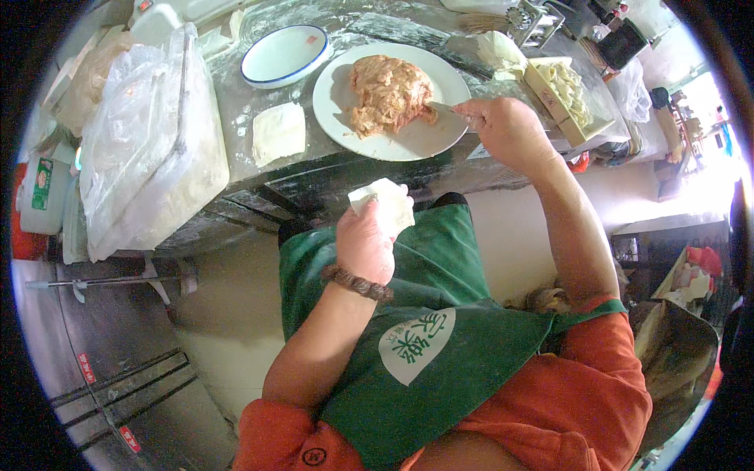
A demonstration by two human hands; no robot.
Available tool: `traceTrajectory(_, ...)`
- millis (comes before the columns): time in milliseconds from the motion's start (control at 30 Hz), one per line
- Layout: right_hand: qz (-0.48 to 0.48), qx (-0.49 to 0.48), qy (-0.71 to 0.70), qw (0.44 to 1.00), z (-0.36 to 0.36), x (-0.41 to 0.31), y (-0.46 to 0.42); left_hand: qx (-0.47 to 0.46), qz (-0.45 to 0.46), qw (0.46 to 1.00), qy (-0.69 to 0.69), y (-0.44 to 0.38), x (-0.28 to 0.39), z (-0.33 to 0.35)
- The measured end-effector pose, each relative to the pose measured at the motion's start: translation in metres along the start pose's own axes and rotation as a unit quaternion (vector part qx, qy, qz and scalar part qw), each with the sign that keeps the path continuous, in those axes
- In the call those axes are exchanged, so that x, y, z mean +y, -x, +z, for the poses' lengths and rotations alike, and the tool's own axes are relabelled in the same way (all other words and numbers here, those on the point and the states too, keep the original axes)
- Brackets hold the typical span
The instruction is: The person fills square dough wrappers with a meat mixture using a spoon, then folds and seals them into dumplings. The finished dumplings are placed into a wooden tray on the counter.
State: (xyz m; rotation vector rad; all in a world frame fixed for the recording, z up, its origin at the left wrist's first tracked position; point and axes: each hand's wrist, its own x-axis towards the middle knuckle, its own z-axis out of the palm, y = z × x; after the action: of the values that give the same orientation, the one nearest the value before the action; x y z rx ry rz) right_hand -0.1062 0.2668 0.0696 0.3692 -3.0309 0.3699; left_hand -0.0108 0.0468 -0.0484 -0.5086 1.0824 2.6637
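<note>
My left hand (366, 235) holds a square dough wrapper (386, 203) above my lap, its pale sheet spread over the fingers. In my right hand (506, 129) is a thin flat spreading stick (442, 107), its tip touching the edge of a mound of minced meat filling (389, 94). That mound sits on a large white plate (336, 112) at the front of the worktop. Left of the plate lies a stack of square wrappers (280, 132). Behind the stack stands a white enamel dish with a blue rim (285, 54).
A plastic-covered bin (171, 147) stands at the left of the floury worktop (235, 112). Folded dumplings fill a shallow box (551, 103) to the right, beside a white cloth or bag (499, 53). A metal pasta machine (533, 23) is behind. My green apron (430, 282) covers my lap.
</note>
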Motion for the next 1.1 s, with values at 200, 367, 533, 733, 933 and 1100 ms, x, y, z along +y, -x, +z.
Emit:
traceTrajectory(200,-0.019,0.005,-0.037,0.999,0.007,0.007,0.013,-0.068,0.025,0.996,0.056,0.001,0.000,0.014)
traceTrajectory(367,-0.021,0.021,-0.041,0.999,0.012,0.006,0.017,-0.134,0.208,0.935,-0.253,-0.007,0.009,0.029)
traceTrajectory(533,-0.038,-0.019,-0.067,0.997,0.008,0.000,0.014,-0.089,0.132,0.987,-0.024,-0.023,-0.007,0.023)
traceTrajectory(733,-0.027,-0.007,-0.084,0.996,0.010,-0.002,0.017,-0.148,0.164,0.958,-0.183,-0.019,0.016,0.027)
traceTrajectory(933,0.002,-0.086,-0.173,0.981,0.014,-0.028,0.027,-0.069,0.041,0.984,0.160,-0.021,0.019,0.035)
traceTrajectory(1100,-0.076,0.008,-0.205,0.976,0.035,-0.057,0.055,-0.027,0.026,0.991,0.128,-0.001,0.031,0.042)
